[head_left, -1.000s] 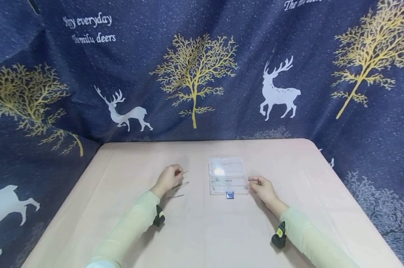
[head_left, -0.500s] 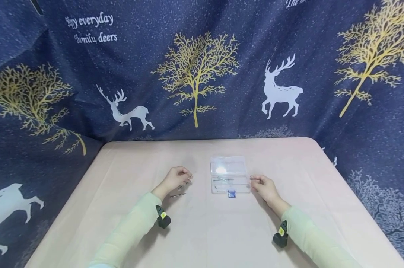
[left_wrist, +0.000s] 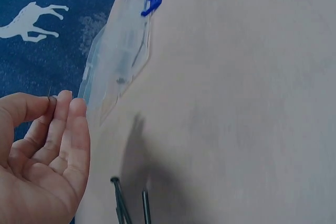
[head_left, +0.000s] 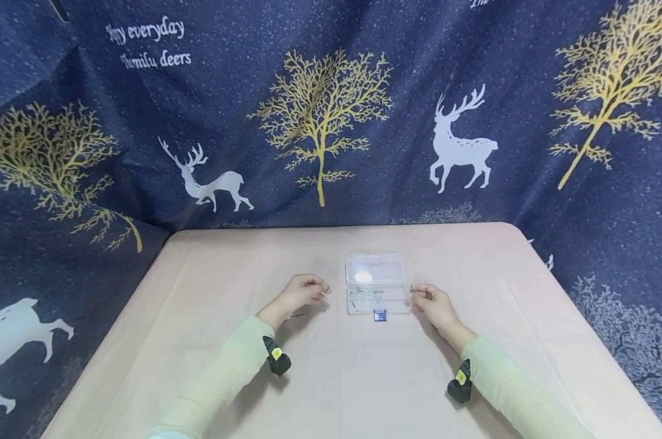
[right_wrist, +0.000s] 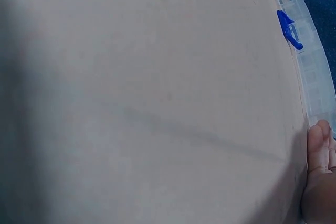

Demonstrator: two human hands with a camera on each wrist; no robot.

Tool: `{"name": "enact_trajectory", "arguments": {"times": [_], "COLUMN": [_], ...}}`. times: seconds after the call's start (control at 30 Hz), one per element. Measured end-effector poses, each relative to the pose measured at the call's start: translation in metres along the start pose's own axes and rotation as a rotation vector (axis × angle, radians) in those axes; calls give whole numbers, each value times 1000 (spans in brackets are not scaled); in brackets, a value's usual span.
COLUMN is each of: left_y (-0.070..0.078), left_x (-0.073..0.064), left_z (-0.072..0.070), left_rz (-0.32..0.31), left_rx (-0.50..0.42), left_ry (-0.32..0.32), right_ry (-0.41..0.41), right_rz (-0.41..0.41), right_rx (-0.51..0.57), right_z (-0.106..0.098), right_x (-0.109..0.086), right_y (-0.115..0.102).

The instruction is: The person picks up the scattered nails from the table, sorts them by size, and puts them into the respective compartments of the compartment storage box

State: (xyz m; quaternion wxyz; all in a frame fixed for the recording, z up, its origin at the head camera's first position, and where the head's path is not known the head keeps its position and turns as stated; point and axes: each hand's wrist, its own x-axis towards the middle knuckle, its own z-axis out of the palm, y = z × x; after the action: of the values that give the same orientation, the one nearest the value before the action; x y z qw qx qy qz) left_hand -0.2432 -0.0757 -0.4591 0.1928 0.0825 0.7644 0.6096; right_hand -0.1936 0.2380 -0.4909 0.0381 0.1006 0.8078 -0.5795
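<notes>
My left hand (head_left: 300, 294) is over the table just left of a clear plastic compartment box (head_left: 393, 295). Its thumb and index finger pinch a thin nail (left_wrist: 50, 91), mostly hidden by the fingertips. Below that hand, loose nails (left_wrist: 146, 205) lie on the table, partly cut off by the frame edge. The box stands with its lid (head_left: 374, 268) raised and its blue latch (head_left: 380, 316) toward me. Several nails (head_left: 368, 292) lie in its compartments. My right hand (head_left: 436, 309) rests at the box's right end, extended fingertips touching the wall.
A pale pink cloth covers the table (head_left: 374, 372). Behind it hangs a dark blue curtain (head_left: 385, 183) printed with deer and trees. Black wrist cameras (head_left: 278, 364) sit on both sleeves.
My left hand has moved right, away from the loose nails and toward the box, with the nail between its fingertips. The right hand has stayed at the box's right end.
</notes>
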Motion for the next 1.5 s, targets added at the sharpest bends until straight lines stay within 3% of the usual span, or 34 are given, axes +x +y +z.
{"name": "enact_trajectory", "arguments": {"times": [0.6, 0.9, 1.5], "left_y": [9, 6, 7], "left_x": [10, 13, 14], "left_z": [39, 45, 48], "left_rz": [-24, -30, -18], "left_rx": [70, 109, 92], "left_ry": [-72, -100, -98], "right_ry": [1, 4, -8], "right_rz": [1, 15, 38], "right_rx": [5, 4, 17], "right_z": [1, 1, 0], "right_x": [3, 3, 6], "right_y": [1, 0, -1]}}
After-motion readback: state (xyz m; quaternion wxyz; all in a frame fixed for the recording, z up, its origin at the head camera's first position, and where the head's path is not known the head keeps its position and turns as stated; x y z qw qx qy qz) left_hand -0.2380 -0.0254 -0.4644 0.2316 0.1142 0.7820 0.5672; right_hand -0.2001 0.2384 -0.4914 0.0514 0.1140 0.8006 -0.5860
